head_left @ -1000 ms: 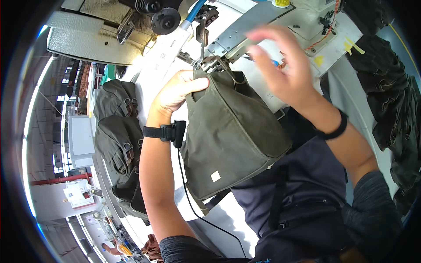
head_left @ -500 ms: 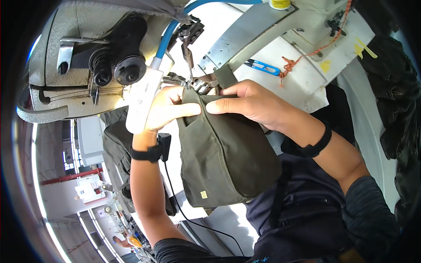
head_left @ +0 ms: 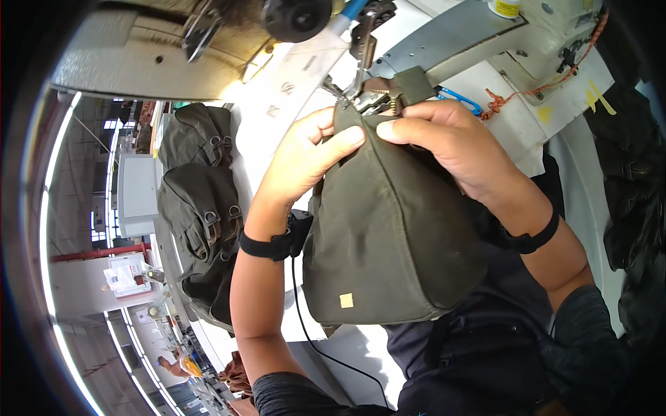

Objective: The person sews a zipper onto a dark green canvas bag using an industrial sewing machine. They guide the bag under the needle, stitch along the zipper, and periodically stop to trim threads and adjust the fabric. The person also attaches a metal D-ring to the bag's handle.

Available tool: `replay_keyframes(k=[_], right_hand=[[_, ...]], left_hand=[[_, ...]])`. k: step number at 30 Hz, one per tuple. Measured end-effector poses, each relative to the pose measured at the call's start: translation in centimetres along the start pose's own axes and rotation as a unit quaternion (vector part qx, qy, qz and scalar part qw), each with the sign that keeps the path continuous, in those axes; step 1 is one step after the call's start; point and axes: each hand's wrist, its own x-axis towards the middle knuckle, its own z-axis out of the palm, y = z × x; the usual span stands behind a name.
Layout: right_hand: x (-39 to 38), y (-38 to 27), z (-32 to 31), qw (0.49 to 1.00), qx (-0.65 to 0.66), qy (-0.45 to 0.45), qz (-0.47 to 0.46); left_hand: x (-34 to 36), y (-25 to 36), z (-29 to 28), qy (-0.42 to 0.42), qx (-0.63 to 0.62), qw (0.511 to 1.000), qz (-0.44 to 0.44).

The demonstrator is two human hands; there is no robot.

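An olive-green fabric bag (head_left: pixel 388 236) hangs between my arms, its narrow end up at the needle area of a sewing machine (head_left: pixel 139 55). A raised seam runs down its middle, and a small yellowish label sits near its lower edge. My left hand (head_left: pixel 305 152) pinches the bag's edge left of the seam, thumb on top and fingers partly hidden. My right hand (head_left: pixel 451 135) grips the fabric just right of the seam, its thumb pressed flat near the top. Beyond the right fingers, a green fabric tab (head_left: pixel 413 84) sticks up beside the metal presser parts (head_left: pixel 371 102).
Several similar green bags (head_left: pixel 201 215) lie in a row on the left. Blue thread snips (head_left: pixel 461 100) tied to an orange cord rest right of the machine bed. A yellow-labelled container (head_left: pixel 505 8) stands at the top. Dark fabric (head_left: pixel 631 166) hangs at the far right.
The view has shifted, so the machine head appears higher and more left-hand bags show. Both hands keep hold of the bag by its narrow end, which remains at the needle area.
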Motion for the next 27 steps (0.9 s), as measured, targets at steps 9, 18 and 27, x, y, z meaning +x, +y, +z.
replay_keyframes(k=[9,18,27], right_hand=[[0.7,0.0,-0.6,0.999,-0.041,-0.023,0.019],[0.8,-0.6,0.3,0.998,-0.065,0.007,0.007],[0.8,-2.7,0.0,0.921,-0.347,0.068,-0.163]], left_hand=[[0.3,0.3,-0.6,-0.036,-0.015,0.999,-0.038],[1.0,0.3,-1.6,-0.060,0.018,0.997,-0.041],[1.3,1.3,-3.4,0.005,0.273,0.958,0.089]])
